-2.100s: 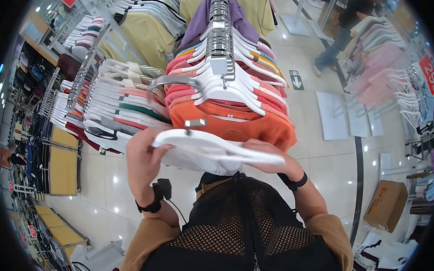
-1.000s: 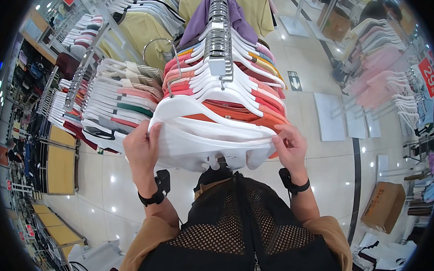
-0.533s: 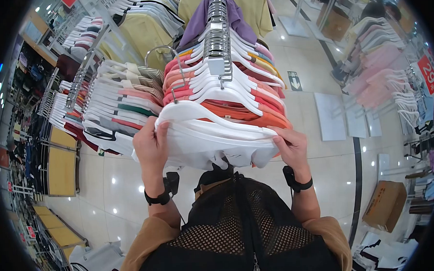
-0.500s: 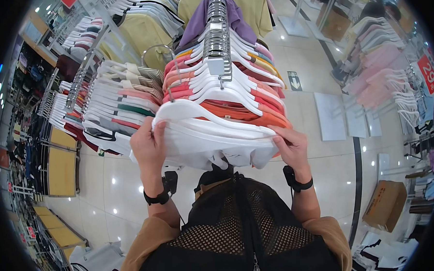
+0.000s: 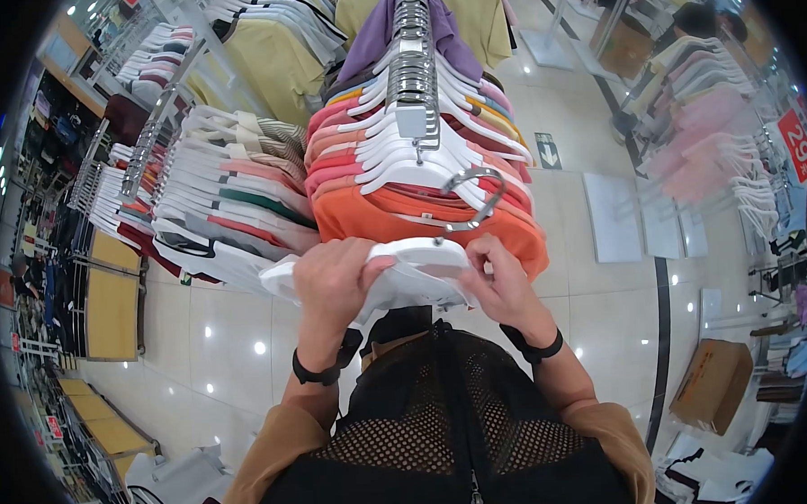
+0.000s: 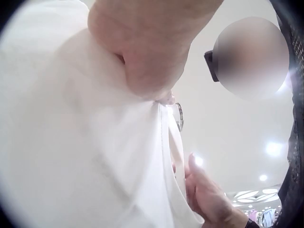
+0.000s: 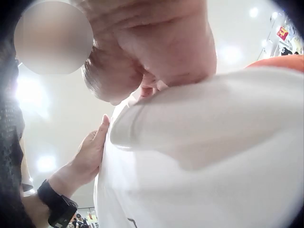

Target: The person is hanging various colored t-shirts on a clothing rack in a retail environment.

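In the head view a white hanger [image 5: 419, 249] carries a white shirt [image 5: 392, 293] in front of my chest, its metal hook [image 5: 487, 203] pointing up and to the right. My left hand [image 5: 331, 280] grips the shirt and hanger at the left shoulder, thumb on top. On the other side, my right hand [image 5: 502, 279] pinches the shirt near the hanger's right part. The left wrist view has the shirt's cloth [image 6: 95, 142] filling much of it, pulled into folds under the left fingers. Fabric [image 7: 204, 142] drapes below my right hand in the right wrist view.
Just ahead, a rail [image 5: 414, 80] bears many white hangers with coloured tops, an orange top [image 5: 366, 219] nearest. Another clothes rack [image 5: 229, 183] stands close on the left. A cardboard box [image 5: 714, 384] sits on the tiled floor at right.
The shirt and hanger have come back from the rail toward my chest and turned, the hook swinging from left to right. My left hand has moved right; my right hand has shifted slightly inward.
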Action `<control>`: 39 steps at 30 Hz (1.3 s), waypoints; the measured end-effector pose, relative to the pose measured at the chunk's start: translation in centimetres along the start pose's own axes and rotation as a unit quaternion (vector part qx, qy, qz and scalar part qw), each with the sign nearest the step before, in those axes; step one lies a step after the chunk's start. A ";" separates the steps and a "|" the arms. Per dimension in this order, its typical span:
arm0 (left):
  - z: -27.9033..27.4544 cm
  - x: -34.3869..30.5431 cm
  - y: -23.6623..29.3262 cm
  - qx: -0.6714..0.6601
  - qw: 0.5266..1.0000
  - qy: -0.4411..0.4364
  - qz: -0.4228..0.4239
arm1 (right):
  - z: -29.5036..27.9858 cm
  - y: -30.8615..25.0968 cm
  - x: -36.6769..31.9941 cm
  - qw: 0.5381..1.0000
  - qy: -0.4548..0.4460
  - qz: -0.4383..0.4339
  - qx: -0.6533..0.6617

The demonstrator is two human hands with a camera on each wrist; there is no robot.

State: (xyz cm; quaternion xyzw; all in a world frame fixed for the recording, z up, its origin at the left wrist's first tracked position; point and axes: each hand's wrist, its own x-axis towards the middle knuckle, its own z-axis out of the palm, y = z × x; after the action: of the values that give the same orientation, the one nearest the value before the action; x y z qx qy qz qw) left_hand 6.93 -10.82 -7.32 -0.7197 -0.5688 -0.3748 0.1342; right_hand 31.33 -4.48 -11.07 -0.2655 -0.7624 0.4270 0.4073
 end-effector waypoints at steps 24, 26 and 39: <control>1.4 -1.1 -1.9 -0.012 0.995 -0.104 0.007 | -3.8 -1.8 0.7 0.988 -0.068 0.064 -0.124; 1.6 -0.8 -1.5 -0.016 0.997 -0.069 0.023 | -3.8 -2.5 1.2 0.987 -0.080 0.076 -0.115; 1.8 0.2 -3.3 -0.165 0.970 -0.141 -0.105 | -1.3 -0.3 2.3 0.983 0.034 0.095 -0.153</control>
State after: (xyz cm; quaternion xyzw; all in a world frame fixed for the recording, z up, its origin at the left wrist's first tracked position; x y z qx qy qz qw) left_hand 4.62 -8.52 -9.11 -0.7140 -0.5844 -0.3700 -0.1083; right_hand 31.22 -2.32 -9.48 -0.4106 -0.7759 0.3326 0.3447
